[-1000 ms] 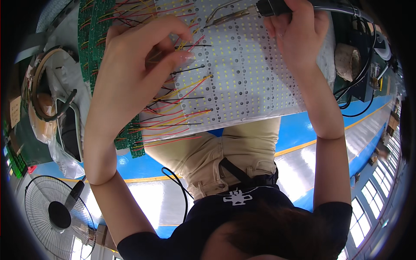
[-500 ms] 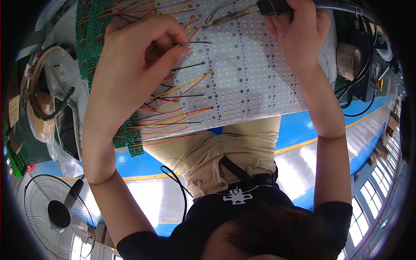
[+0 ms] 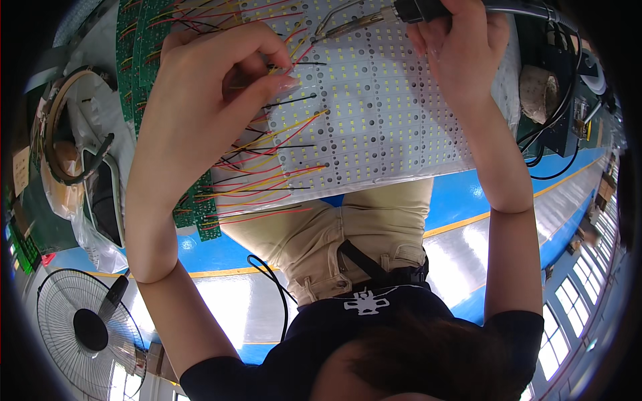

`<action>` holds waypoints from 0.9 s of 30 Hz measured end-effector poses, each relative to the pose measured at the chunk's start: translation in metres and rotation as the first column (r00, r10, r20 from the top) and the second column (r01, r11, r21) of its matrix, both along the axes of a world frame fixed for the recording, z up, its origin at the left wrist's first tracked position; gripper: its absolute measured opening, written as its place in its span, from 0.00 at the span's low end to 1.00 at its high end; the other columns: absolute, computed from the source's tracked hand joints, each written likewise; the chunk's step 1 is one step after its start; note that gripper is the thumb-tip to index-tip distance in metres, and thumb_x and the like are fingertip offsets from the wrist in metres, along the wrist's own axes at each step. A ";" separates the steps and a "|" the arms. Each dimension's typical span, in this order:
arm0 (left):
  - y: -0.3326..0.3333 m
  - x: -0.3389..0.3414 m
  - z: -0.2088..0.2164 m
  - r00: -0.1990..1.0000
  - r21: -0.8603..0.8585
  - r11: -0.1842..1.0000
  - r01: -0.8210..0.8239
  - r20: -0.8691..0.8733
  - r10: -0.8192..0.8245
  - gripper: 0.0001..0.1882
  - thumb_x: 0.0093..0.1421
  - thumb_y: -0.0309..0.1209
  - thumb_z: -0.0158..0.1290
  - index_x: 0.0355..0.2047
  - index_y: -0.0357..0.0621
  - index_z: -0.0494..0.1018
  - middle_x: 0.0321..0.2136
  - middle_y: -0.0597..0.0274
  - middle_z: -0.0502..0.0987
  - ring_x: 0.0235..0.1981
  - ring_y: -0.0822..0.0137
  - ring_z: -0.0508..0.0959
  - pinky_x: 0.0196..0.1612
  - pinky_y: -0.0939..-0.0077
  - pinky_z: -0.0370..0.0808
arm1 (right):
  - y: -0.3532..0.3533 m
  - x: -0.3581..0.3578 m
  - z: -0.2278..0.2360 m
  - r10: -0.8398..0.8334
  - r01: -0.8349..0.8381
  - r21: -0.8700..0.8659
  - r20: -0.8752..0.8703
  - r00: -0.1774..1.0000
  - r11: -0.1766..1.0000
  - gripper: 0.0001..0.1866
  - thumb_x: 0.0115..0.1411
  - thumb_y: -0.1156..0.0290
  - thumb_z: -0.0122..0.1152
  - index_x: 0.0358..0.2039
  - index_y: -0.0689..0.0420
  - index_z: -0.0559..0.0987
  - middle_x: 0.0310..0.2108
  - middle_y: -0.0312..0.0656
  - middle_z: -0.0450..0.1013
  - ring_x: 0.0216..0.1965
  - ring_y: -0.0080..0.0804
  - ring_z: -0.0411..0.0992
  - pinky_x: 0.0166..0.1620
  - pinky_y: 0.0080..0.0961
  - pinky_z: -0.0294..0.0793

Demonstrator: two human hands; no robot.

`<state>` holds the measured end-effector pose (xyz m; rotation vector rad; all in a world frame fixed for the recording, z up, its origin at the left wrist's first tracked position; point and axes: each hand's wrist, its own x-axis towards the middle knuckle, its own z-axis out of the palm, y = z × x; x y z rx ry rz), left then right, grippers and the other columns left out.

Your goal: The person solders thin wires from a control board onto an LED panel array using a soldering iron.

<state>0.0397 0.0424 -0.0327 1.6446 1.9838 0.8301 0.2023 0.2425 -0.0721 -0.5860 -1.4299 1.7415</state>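
My right hand (image 3: 465, 60) grips the black handle of a soldering iron (image 3: 358, 25). A thin bent metal tube (image 3: 326, 18) runs beside its barrel, and the tip points left onto a white LED board (image 3: 401, 127) dotted with small yellowish LEDs and holes. My left hand (image 3: 207, 100) is curled over the board's left side, thumb and forefinger close together around a thin red wire (image 3: 303, 55) that reaches toward the iron's tip. A small gap shows between those fingertips. Nearer me, black, red and yellow wires (image 3: 281, 144) lie across the board's left edge.
Green circuit boards (image 3: 204, 217) with wires lie along the left. Further left are a round hoop (image 3: 50, 127) and clear plastic bag (image 3: 93, 234). A pale roll (image 3: 538, 93) and dark box with cables (image 3: 562, 127) stand right. A fan (image 3: 90, 331) stands lower left.
My left thumb has moved slightly down, away from the forefinger. The soldering iron and my right hand have barely moved; the board and wires have shifted very slightly upward.
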 end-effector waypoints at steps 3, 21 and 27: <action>-0.001 0.001 0.000 1.000 -0.014 1.000 -0.014 0.007 0.014 0.06 0.59 0.23 0.64 0.37 0.42 0.79 0.22 0.69 0.78 0.22 0.80 0.71 0.29 0.82 0.66 | -0.003 0.000 0.006 0.028 -0.028 -0.016 -0.017 0.999 0.999 0.11 0.66 0.72 0.55 0.28 0.56 0.66 0.09 0.32 0.58 0.07 0.21 0.52 0.12 0.22 0.56; 0.001 0.002 -0.002 0.997 0.018 0.999 -0.029 0.074 0.027 0.05 0.61 0.23 0.64 0.36 0.40 0.78 0.20 0.69 0.77 0.19 0.83 0.71 0.25 0.86 0.65 | 0.013 -0.001 -0.024 0.128 -0.247 -0.265 -0.396 0.909 0.932 0.11 0.66 0.72 0.56 0.28 0.55 0.65 0.09 0.32 0.57 0.07 0.21 0.52 0.12 0.23 0.56; 0.000 0.002 -0.005 0.996 0.011 0.999 -0.040 0.080 0.039 0.05 0.61 0.23 0.64 0.35 0.40 0.78 0.20 0.69 0.78 0.19 0.83 0.70 0.26 0.86 0.65 | 0.000 0.002 0.002 -0.006 0.006 0.004 -0.006 1.000 1.000 0.10 0.66 0.72 0.55 0.28 0.55 0.65 0.10 0.32 0.57 0.07 0.21 0.52 0.12 0.23 0.56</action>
